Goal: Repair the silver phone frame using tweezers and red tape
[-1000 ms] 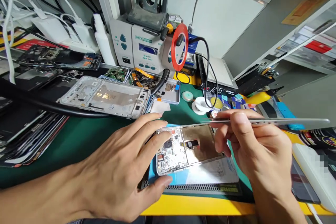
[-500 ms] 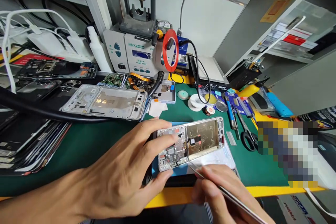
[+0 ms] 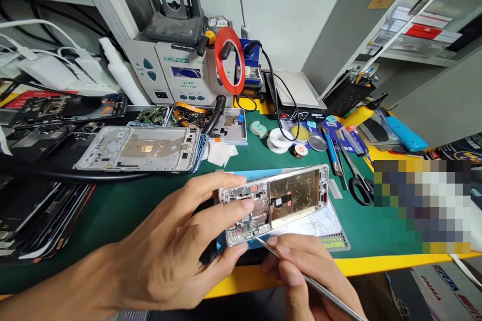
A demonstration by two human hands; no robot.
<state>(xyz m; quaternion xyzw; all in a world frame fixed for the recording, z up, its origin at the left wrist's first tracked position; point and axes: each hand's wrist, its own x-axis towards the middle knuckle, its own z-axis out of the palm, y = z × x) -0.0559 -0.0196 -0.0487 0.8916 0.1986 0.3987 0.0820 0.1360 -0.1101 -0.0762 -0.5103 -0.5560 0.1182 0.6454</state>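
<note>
My left hand (image 3: pixel 165 251) grips an opened phone (image 3: pixel 301 190) at its left end, thumb along the near edge and fingers over the far edge and the circuit board. The phone is tilted above a blue and white mat (image 3: pixel 320 223). Its right half is a bare gold-toned bay with a black flex connector (image 3: pixel 279 202). In my right hand (image 3: pixel 312 266) is a slim metal pick (image 3: pixel 326 291), held like a pen. The pick's tip reaches the phone's near edge, below the board; whether it touches cannot be made out.
Another phone frame (image 3: pixel 150 150) and a tray of parts (image 3: pixel 235 130) lie behind on the left. A hot-air station (image 3: pixel 181 80) stands at the back. Solder spool (image 3: pixel 300 151), scissors (image 3: pixel 359 185) and a blue-handled knife (image 3: pixel 331 155) lie to the right. Stacked screens (image 3: pixel 33 210) fill the left.
The pick's tip has moved left and down, from the middle of the phone to its near edge. My left hand keeps its hold on the phone. The camera view has shifted slightly.
</note>
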